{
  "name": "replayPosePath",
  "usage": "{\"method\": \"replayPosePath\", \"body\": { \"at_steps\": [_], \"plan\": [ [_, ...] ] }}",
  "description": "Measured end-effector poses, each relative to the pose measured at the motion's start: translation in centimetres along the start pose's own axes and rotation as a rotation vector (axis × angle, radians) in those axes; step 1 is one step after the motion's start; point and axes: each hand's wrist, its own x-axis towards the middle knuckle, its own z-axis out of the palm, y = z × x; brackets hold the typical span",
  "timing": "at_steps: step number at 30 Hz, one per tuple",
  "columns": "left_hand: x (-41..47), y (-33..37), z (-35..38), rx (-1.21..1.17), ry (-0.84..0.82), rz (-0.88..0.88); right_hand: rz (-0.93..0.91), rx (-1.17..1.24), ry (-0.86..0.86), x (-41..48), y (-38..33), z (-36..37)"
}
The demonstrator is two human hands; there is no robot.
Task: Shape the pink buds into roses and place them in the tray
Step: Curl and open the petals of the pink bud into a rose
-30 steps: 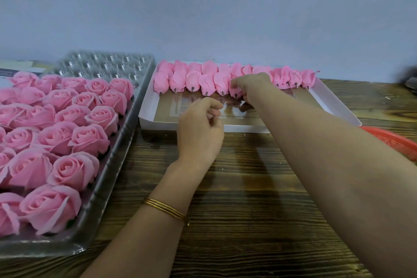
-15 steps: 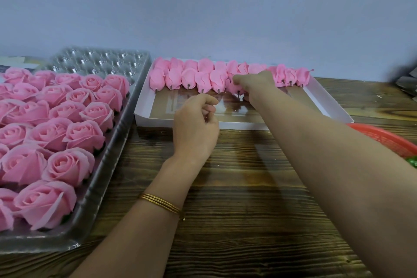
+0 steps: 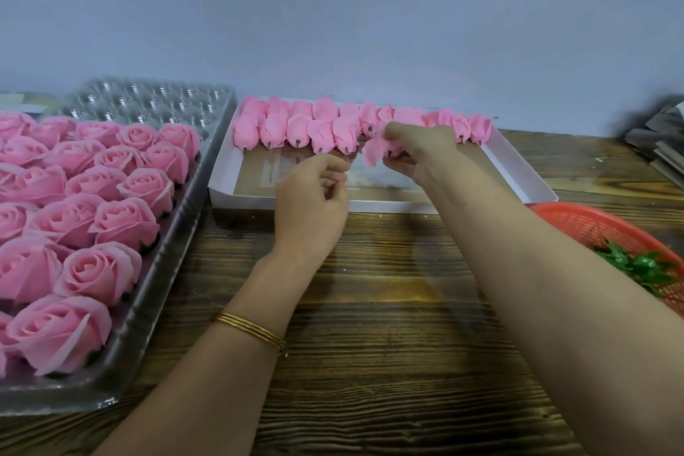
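Pink bud (image 3: 375, 154) protruding left of the fingertips, frame centre | right hand (image 3: 422, 150) pinching it | left hand (image 3: 314, 204) curling empty, lower left

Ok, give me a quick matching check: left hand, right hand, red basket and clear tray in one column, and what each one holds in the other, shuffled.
1. left hand
2. right hand
3. red basket
4. clear tray

A. finished pink roses
B. one pink bud, pinched over the white box
C. green leaves
D. nothing visible, fingers curled

Pairs: 1-D, 2-B, 3-C, 4-A.
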Motion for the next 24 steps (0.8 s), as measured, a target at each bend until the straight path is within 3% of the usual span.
{"method": "replayPosePath", "body": {
  "at_steps": [12, 17, 24],
  "plan": [
    [0.6, 1.4, 0.2, -0.633, -0.337, -0.531, -0.055, 0.066, -0.112, -6.6, 0.7, -1.1],
    [0.4, 1.6, 0.5, -0.714, -0.451, -0.509, -0.108, -0.008, -0.073, -8.5, 2.3, -1.9],
    [0.0, 2.3, 0.5, -0.697, -0.475, -0.524, -0.18, -0.116, -0.005, -9.9, 4.2, -2.5]
  ]
}}
